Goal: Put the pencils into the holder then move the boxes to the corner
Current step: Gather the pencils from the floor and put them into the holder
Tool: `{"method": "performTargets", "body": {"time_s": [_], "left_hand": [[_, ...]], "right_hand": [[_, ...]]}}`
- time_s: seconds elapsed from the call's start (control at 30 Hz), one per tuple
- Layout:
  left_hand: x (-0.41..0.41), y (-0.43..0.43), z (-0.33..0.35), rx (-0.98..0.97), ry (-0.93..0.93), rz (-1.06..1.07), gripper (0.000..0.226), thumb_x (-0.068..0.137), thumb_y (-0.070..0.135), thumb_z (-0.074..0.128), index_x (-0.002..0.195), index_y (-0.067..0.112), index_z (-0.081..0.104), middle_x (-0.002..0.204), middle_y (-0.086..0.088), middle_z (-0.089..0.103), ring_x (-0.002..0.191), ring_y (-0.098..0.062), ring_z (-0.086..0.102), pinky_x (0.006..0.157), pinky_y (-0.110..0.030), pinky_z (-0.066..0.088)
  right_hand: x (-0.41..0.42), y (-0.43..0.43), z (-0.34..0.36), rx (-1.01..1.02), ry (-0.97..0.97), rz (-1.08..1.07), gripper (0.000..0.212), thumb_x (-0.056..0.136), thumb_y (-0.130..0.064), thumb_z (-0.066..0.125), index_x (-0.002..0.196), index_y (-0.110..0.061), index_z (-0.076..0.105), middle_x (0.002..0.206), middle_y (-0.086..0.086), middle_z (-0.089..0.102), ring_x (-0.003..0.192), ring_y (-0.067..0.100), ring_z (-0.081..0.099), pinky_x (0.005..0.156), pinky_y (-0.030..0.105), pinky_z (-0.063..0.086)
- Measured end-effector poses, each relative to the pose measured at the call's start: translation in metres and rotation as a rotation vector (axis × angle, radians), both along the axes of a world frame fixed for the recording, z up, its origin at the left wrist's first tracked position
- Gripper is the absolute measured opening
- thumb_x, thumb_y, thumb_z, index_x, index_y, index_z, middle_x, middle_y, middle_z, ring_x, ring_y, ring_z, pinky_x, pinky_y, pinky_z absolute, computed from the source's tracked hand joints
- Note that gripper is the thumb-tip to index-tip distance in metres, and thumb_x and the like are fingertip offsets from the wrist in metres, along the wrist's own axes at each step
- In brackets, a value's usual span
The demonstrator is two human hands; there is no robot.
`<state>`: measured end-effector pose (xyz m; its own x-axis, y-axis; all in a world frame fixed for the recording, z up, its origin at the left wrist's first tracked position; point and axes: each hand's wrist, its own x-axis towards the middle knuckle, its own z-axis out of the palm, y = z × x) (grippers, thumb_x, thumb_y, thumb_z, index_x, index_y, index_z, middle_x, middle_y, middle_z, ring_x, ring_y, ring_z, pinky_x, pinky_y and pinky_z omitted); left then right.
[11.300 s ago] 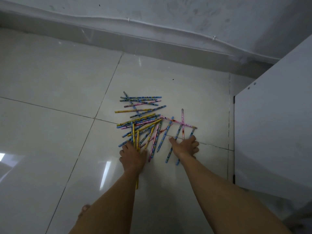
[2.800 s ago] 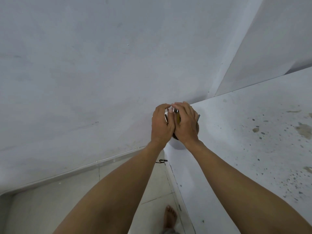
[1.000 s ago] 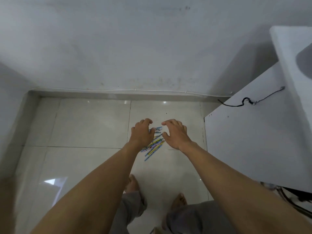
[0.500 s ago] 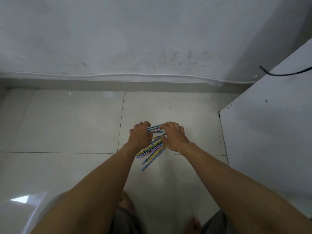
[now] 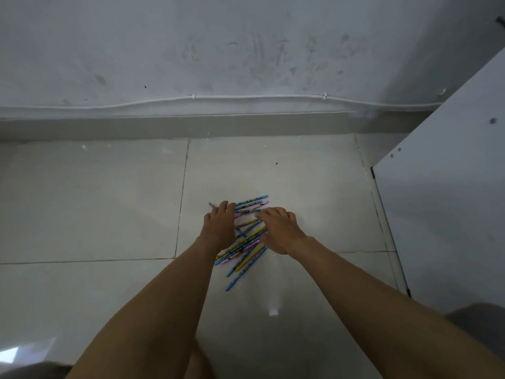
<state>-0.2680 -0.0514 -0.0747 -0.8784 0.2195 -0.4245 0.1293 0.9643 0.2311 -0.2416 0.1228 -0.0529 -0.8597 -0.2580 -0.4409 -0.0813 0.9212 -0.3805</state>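
The pencils [image 5: 250,258], a loose fan of blue, yellow and pink-patterned sticks, lie on the floor just right of a grout line [image 5: 181,203]. Most run slantwise from lower left to upper right, and a few lie flatter at the far end. The left hand [image 5: 218,228] is over the left side of the pile, fingers bent down onto it, with one dark pencil end showing just beyond the fingertips. The right hand [image 5: 281,231] is over the right side, fingers curved and a little spread, touching the upper pencils. From above I cannot tell whether either hand has actually closed round any pencil. Both bare forearms reach in from the bottom edge. The floor tiles [image 5: 95,203] are large, pale and glossy, with a small bright reflection [image 5: 273,312] near the arms and a dark speck [image 5: 276,163] farther out. A grey skirting [image 5: 191,127] runs along the far edge of the floor. Above it is a scuffed, smudged white wall [image 5: 246,50] with a white cable [image 5: 259,97] clipped along its base. A white cabinet panel [image 5: 451,201] dotted with screw heads stands on the right, well apart from the pile.
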Motion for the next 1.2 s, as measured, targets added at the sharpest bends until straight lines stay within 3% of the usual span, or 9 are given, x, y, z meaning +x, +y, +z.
{"method": "performTargets", "body": {"time_s": [0.13, 0.27, 0.57, 0.67, 0.83, 0.97, 1.2], "left_hand": [[0.003, 0.006, -0.021, -0.075, 0.027, -0.147, 0.078, 0.083, 0.014, 0.065, 0.147, 0.013, 0.020, 0.155, -0.010, 0.018, 0.139, -0.032, 0.028, 0.112, -0.047, 0.030], [-0.007, 0.006, -0.034, -0.093, 0.054, -0.161, 0.080, 0.084, 0.016, 0.064, 0.148, 0.011, 0.017, 0.155, -0.011, 0.017, 0.140, -0.031, 0.027, 0.112, -0.046, 0.029], [-0.021, 0.004, -0.053, -0.184, -0.016, -0.188, 0.089, 0.090, 0.033, 0.059, 0.151, 0.006, -0.001, 0.159, -0.012, 0.009, 0.144, -0.031, 0.016, 0.116, -0.049, 0.020], [-0.018, 0.008, -0.056, -0.187, 0.003, -0.202, 0.082, 0.094, 0.038, 0.053, 0.151, 0.005, 0.004, 0.152, -0.014, 0.026, 0.140, -0.032, 0.026, 0.114, -0.049, 0.023], [-0.008, 0.008, -0.061, -0.188, 0.026, -0.178, 0.072, 0.094, 0.025, 0.052, 0.149, 0.006, 0.010, 0.144, -0.016, 0.031, 0.126, -0.032, 0.042, 0.102, -0.042, 0.037], [-0.005, 0.002, -0.065, -0.158, 0.063, -0.124, 0.076, 0.091, 0.021, 0.057, 0.149, 0.006, 0.010, 0.152, -0.019, 0.018, 0.121, -0.032, 0.045, 0.097, -0.040, 0.041], [-0.023, 0.006, -0.072, -0.196, 0.054, -0.138, 0.095, 0.082, 0.033, 0.061, 0.150, 0.007, 0.000, 0.159, -0.017, -0.009, 0.136, -0.034, 0.027, 0.109, -0.047, 0.027]], "right_hand": [[0.020, 0.006, -0.012, 0.065, -0.056, 0.091, 0.064, 0.090, -0.022, 0.057, 0.148, -0.018, 0.030, 0.155, 0.002, 0.028, 0.142, 0.025, 0.021, 0.110, 0.037, 0.018], [0.016, 0.004, -0.025, 0.117, -0.067, 0.178, 0.079, 0.085, -0.020, 0.065, 0.151, -0.017, 0.022, 0.158, 0.004, 0.020, 0.143, 0.029, 0.018, 0.111, 0.039, 0.018], [0.006, -0.015, -0.054, 0.222, 0.062, 0.313, 0.089, 0.080, 0.003, 0.064, 0.153, -0.017, 0.016, 0.160, 0.001, 0.013, 0.147, 0.031, 0.010, 0.113, 0.045, 0.020], [0.008, -0.017, -0.059, 0.235, 0.103, 0.325, 0.087, 0.081, 0.006, 0.061, 0.153, -0.019, 0.017, 0.158, 0.002, 0.019, 0.145, 0.033, 0.015, 0.110, 0.045, 0.026], [0.011, -0.016, -0.067, 0.292, 0.121, 0.346, 0.076, 0.085, -0.001, 0.058, 0.150, -0.016, 0.023, 0.150, 0.009, 0.030, 0.137, 0.032, 0.028, 0.108, 0.046, 0.027], [0.016, -0.016, -0.075, 0.320, 0.126, 0.342, 0.066, 0.087, -0.002, 0.053, 0.147, -0.015, 0.030, 0.141, 0.011, 0.038, 0.131, 0.031, 0.034, 0.106, 0.045, 0.026], [0.014, -0.010, -0.081, 0.285, 0.107, 0.303, 0.053, 0.089, -0.007, 0.055, 0.140, -0.017, 0.042, 0.135, 0.008, 0.043, 0.123, 0.030, 0.041, 0.104, 0.043, 0.028]]}}
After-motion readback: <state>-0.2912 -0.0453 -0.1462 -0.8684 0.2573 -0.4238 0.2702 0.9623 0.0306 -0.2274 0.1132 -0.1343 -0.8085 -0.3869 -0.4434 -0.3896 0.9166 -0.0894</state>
